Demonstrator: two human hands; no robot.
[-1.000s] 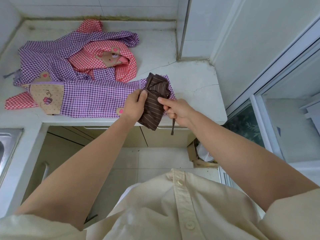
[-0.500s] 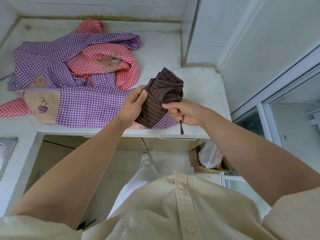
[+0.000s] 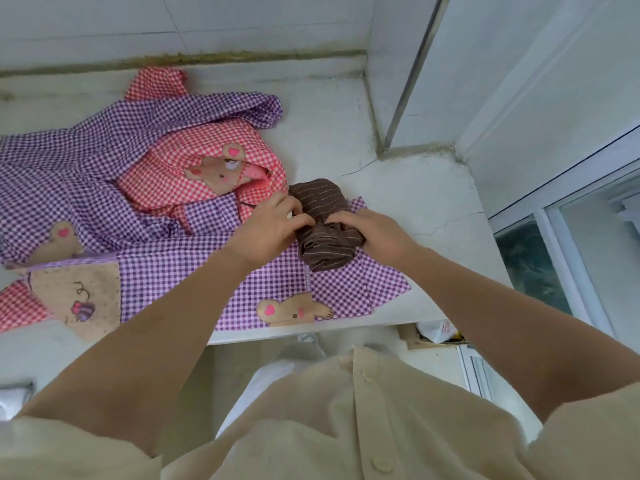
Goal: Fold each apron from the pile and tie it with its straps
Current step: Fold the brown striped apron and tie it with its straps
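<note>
The left hand (image 3: pixel 266 230) and right hand (image 3: pixel 374 233) curl round the soft, light bundle (image 3: pixel 325 233) on the purple apron (image 3: pixel 194 282); its middle looks the surest hold

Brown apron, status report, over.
Left hand, right hand both grip brown apron at its middle. Bundle rolled, over purple checked apron. Red checked apron behind left hand.

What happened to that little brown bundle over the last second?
The brown striped apron, held up at the counter's front edge a second ago, has come down onto the purple checked apron. The left hand and right hand both keep hold of it, now meeting at its middle. The strap end that dangled below the right hand no longer shows. The purple one and the red checked apron lie unfolded as before.
</note>
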